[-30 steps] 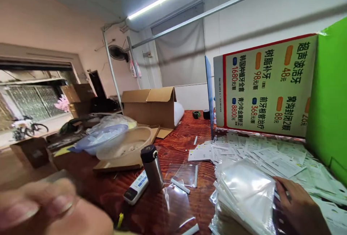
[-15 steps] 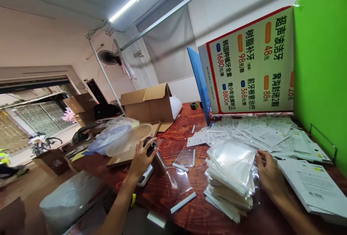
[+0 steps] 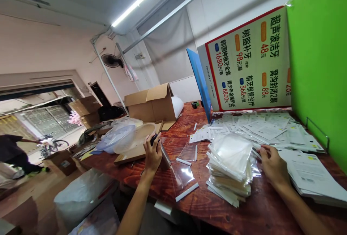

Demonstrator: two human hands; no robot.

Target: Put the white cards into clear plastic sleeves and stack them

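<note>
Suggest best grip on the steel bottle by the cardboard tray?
Probably wrap the bottle mid-body, coming from the near left: it stands roughly upright, slim and round, and the left hand already closes round it there. Right hand rests by the bag stack.

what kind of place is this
Probably a small packing workshop: a stack of clear plastic bags and spread printed cards on a wooden table, with an open cardboard box behind.

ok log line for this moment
left hand: grips flask | right hand: beside bag stack, over sheets | table: wood
</note>
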